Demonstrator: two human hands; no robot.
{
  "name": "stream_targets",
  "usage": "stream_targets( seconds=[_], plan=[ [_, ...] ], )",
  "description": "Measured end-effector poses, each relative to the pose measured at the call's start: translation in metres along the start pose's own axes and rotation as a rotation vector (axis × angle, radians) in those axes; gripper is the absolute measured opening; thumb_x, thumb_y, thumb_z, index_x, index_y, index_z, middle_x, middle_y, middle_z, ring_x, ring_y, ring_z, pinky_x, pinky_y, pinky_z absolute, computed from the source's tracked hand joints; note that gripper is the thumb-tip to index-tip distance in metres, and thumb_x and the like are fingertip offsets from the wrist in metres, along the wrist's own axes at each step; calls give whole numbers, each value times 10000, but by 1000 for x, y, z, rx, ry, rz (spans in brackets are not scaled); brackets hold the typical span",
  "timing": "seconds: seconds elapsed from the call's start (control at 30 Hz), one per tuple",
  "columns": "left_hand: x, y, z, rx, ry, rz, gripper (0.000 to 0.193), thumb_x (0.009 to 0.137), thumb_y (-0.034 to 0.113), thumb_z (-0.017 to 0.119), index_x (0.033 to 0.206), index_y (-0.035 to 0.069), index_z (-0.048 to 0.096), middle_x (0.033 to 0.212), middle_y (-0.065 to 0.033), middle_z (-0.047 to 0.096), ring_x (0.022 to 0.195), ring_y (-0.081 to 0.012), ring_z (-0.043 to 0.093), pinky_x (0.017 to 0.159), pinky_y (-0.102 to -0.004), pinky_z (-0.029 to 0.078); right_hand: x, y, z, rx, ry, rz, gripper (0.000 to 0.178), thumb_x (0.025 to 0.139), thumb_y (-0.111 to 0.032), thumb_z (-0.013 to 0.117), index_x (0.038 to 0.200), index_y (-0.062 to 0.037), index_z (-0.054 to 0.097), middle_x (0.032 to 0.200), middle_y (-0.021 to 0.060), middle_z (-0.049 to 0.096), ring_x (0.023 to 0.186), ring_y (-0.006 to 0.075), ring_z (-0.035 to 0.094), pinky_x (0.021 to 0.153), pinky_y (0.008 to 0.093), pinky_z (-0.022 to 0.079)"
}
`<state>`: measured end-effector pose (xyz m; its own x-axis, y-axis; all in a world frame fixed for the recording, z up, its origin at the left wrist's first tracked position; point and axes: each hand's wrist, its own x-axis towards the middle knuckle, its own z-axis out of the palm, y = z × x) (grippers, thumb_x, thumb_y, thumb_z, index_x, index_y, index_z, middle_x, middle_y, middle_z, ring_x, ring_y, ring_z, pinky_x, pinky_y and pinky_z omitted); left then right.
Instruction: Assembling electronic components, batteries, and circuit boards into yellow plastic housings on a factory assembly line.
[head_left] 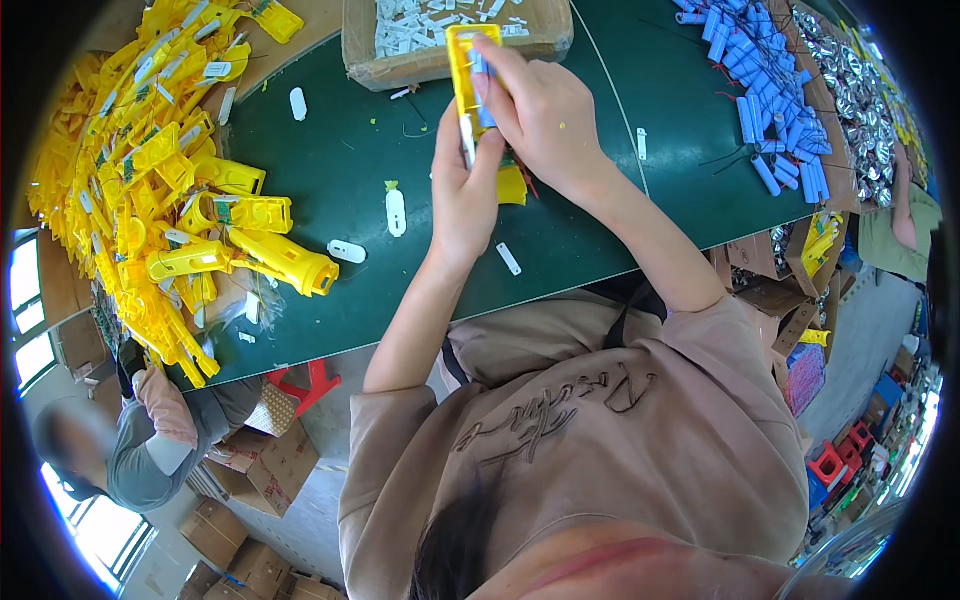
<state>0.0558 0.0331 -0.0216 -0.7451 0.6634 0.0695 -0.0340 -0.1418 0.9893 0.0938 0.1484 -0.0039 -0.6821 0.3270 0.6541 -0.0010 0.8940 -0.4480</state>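
Observation:
My left hand (pixel 464 195) is closed around the lower part of a yellow plastic housing (pixel 460 50), held upright above the green table. Inside the housing lies a blue cylindrical battery (pixel 481 68). My right hand (pixel 548 118) reaches over from the right, with its fingers closed on the battery inside the shell. Just below the hands, another yellow plastic part (pixel 512 186) with a red wire next to it rests on the table, partly covered by my right hand. Small white plastic pieces (pixel 396 210) lie scattered around.
A large heap of yellow housings (pixel 150 180) covers the table's left side. A cardboard box (pixel 450 62) of small white parts stands at the far edge. Blue wired batteries (pixel 750 70) and shiny metal parts (pixel 850 100) are piled right. Another person (pixel 150 450) sits at lower left.

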Motion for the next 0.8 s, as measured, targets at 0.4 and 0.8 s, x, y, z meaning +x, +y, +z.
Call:
stream_targets(
  seconds=[0.4,0.8],
  plan=[
    [0,36,-18,-407,270,-89,301,954,201,407,1219,63,370,1000,-130,554,796,-171,569,672,-353,513,131,88,-26,-59,-559,62,207,841,-142,543,986,-4,594,749,147,605,704,220,611,631,357,489],
    [2,35,-23,-450,259,-236,403,949,226,433,1306,80,315,1019,-151,567,783,-179,584,644,-337,525,138,115,66,-258,-605,-379,150,757,-128,551,696,-1,604,707,195,604,723,334,621,650,442,490]
  ],
)
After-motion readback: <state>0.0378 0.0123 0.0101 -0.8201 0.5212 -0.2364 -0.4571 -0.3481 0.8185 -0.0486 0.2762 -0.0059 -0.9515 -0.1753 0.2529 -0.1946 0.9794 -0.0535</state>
